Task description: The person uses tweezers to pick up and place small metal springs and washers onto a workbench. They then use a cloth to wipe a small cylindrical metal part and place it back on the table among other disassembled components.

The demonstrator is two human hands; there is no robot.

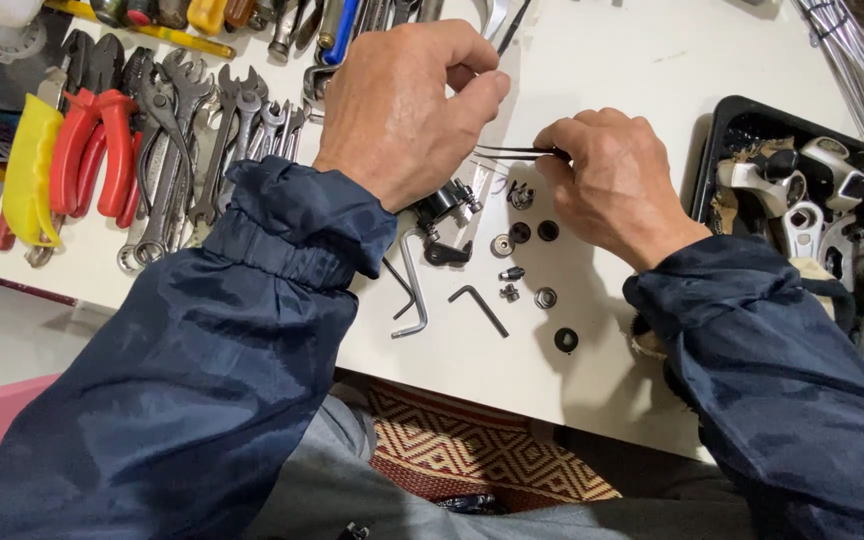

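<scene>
My left hand (407,105) is closed over a thin dark cable or wire piece (512,152) above the white table (612,60). My right hand (612,180) pinches the other end of that thin piece, thumb and forefinger together. Both hands wear dark blue jacket sleeves. Under and between them lie small parts: a black clamp part (444,205), several washers and nuts (522,235), a small bolt (512,273) and a black round spacer (566,340). Two hex keys (480,308) lie near the front edge.
A row of spanners (232,130) and red-handled pliers (97,150) lies at the left, with a yellow-handled tool (30,170). A black tray (727,130) at the right holds silver brake parts (812,215). Screwdrivers (342,25) lie at the back. A patterned mat (472,455) shows below the table edge.
</scene>
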